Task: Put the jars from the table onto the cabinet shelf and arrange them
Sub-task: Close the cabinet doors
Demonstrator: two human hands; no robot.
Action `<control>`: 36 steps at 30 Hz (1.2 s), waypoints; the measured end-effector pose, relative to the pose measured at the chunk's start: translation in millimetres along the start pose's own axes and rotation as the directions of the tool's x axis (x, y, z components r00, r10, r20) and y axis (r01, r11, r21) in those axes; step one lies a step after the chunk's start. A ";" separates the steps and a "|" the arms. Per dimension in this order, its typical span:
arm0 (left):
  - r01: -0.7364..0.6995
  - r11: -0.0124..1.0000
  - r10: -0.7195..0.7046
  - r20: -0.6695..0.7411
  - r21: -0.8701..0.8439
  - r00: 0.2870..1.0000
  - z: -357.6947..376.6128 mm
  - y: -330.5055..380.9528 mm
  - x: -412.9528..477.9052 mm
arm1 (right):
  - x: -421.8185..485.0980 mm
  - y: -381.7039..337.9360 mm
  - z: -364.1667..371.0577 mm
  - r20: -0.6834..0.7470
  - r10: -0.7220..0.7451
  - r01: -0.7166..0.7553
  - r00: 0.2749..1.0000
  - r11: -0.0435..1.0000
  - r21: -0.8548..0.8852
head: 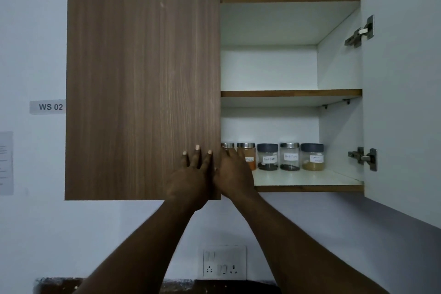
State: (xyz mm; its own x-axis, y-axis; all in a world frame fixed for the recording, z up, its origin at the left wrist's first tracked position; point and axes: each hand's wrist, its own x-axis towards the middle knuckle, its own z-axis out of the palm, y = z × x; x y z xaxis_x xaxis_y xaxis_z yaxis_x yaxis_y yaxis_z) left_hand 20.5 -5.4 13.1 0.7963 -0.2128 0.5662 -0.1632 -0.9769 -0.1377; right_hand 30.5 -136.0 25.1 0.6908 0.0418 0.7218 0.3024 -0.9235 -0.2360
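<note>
Several labelled glass jars stand in a row on the cabinet's lower shelf (310, 180). From the right: a dark-lidded jar of tan powder (312, 157), a silver-lidded jar of black grains (289, 156), a dark-lidded jar of black grains (267, 157), an orange-filled jar (247, 150) and a leftmost jar (228, 145) showing only its lid. My right hand (235, 174) reaches into the shelf, fingers over the leftmost jar and partly covering the orange one; its grip is hidden. My left hand (191, 174) lies flat, fingers spread, on the closed left door (143, 95).
The right door (405, 102) stands swung open with two metal hinges. The upper shelf (291, 93) holds nothing. A socket panel (224, 262) is on the wall below, a "WS 02" label (49, 106) and a paper sheet (6, 162) at left.
</note>
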 end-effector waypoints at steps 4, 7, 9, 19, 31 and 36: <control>0.001 0.999 -0.002 -0.012 -0.050 1.000 1.6 2.6 -1.0 | -5.5 -1.7 -0.8 0.050 0.003 -0.002 0.999 1.000 -0.019; -0.005 0.992 -0.001 -0.046 -0.130 0.999 -1.8 1.2 -4.4 | -14.1 2.7 -6.7 0.054 -0.021 0.024 0.998 0.999 -0.048; -0.063 0.979 0.046 -0.089 -0.191 0.995 -8.0 1.9 -7.2 | -24.2 7.4 -15.0 0.009 -0.023 0.024 1.000 0.998 -0.066; -0.591 0.644 0.429 -0.410 -0.486 0.805 -54.2 105.9 -22.8 | -110.9 56.5 -123.7 -0.383 0.192 -0.220 0.904 0.975 -0.030; -0.815 0.205 0.585 -0.600 -0.541 0.546 -112.2 304.4 -96.5 | -259.2 117.0 -288.4 -0.727 0.193 -0.587 0.659 0.736 -0.337; -0.859 0.080 0.598 -0.665 -0.506 0.447 -135.4 358.2 -128.1 | -295.0 128.4 -324.7 -0.774 0.185 -0.649 0.605 0.678 -0.346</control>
State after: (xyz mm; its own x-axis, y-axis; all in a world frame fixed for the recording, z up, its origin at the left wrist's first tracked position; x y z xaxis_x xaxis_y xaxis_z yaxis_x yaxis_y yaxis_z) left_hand -218.8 -330.5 1.3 -0.1289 -0.6910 0.7113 -0.9916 0.0961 -0.0863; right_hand -347.8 -390.7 -7.0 -0.0342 -0.4407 0.8970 -0.4702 -0.7849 -0.4036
